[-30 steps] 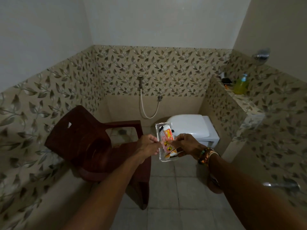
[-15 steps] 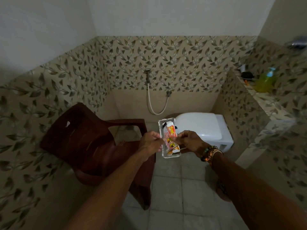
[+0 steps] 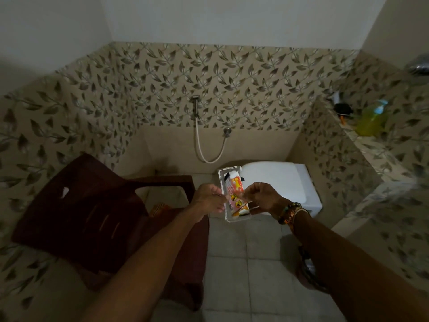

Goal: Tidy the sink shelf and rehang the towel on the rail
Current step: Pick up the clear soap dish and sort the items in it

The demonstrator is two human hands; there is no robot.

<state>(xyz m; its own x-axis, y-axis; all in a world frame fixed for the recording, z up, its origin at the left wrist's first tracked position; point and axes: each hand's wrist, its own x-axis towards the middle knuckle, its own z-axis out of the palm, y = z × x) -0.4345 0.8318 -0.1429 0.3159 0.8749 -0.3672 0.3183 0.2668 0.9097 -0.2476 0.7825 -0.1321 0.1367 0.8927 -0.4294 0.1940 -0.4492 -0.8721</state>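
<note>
Both hands hold clear tray (image 3: 238, 219) in mid-air, over floor.
L hand (image 3: 207, 199) pinches tray's left rim, R hand (image 3: 264, 196) curled on right rim; orange-white tube (image 3: 235, 189) inside. Beyond: brown chair (image 3: 92, 212), toilet (image 3: 278, 180), ledge (image 3: 371, 154) w/ yellow bottle (image 3: 371, 122).
</note>
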